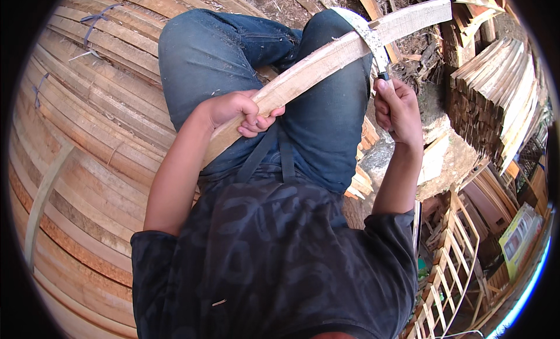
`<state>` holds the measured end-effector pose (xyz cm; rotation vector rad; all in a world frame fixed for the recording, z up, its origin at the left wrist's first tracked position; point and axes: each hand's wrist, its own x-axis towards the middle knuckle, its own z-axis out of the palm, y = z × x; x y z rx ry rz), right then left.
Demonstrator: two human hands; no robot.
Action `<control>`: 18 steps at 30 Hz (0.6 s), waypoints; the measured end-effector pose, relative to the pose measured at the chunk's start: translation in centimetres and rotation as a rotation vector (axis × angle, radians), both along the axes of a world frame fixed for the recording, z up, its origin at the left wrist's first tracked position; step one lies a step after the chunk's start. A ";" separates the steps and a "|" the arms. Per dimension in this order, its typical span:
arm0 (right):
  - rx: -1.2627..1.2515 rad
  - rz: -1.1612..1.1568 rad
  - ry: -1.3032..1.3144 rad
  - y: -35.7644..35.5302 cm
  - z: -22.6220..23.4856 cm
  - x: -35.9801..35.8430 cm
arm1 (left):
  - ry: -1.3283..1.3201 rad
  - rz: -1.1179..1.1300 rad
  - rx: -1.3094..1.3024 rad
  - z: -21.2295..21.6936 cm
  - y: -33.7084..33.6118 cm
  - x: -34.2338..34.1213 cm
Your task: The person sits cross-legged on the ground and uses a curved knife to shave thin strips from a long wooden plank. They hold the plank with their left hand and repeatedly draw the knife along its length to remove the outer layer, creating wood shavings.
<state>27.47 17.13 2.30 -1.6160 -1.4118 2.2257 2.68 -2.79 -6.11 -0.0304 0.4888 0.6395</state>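
My left hand (248,113) is wrapped around the lower part of a long pale wooden strip (318,66). The strip slants from beside my waist up to the right, lying across my right thigh in jeans (326,123). In my right hand (399,109) is the handle of a knife (374,45) with a curved, light-coloured blade and a black collar. Its blade lies across the strip just beyond my right knee, and the tip points up and left. At the blade's right side a small raised sliver or chip shows on the strip's upper edge.
Long planks (93,135) are stacked on the left, some tied with blue cord (96,17). A thick pile of cut wood pieces (496,91) stands at the right. Wood scraps and shavings litter the ground ahead. A wooden lattice (446,275) leans at lower right, near a yellow-green panel (519,240).
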 end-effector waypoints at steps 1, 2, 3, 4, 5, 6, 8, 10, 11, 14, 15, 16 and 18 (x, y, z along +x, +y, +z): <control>0.021 0.007 -0.007 -0.1 -0.1 -0.1 | -0.013 0.004 0.004 0.0 0.1 0.0; 0.042 0.014 -0.014 -0.1 -0.2 -0.1 | -0.026 0.009 0.008 0.0 0.1 0.1; 0.065 0.029 -0.030 -0.2 0.0 0.0 | -0.037 0.010 0.007 0.0 0.1 0.0; 0.169 0.049 -0.080 -0.4 -0.1 -0.1 | -0.027 0.006 0.005 0.0 0.1 0.0; 0.273 0.069 -0.130 -0.7 -0.5 -0.1 | -0.018 0.002 0.003 0.0 0.2 0.1; 0.378 0.093 -0.181 -0.9 -0.8 0.0 | -0.011 0.002 0.001 0.0 0.2 0.2; 0.737 0.108 -0.283 -0.7 -1.2 0.2 | -0.016 0.005 -0.002 0.0 0.0 0.1; 1.125 0.022 -0.403 0.9 -1.3 0.5 | -0.022 0.001 -0.003 0.0 0.0 0.1; 0.997 -0.038 -0.318 2.1 -1.3 1.8 | -0.024 -0.003 -0.004 0.1 0.0 0.1; 0.529 -0.031 -0.162 1.7 1.8 1.3 | -0.032 0.001 -0.007 -0.2 0.0 0.1; 0.382 0.023 -0.100 1.0 2.1 1.0 | -0.039 0.004 -0.008 -0.3 0.0 0.1; 0.235 0.076 -0.040 0.5 2.1 0.7 | -0.043 0.004 -0.004 -0.4 0.0 0.1; 0.029 0.308 -0.015 -0.8 1.4 -0.2 | -0.046 0.000 0.001 -0.4 0.0 0.1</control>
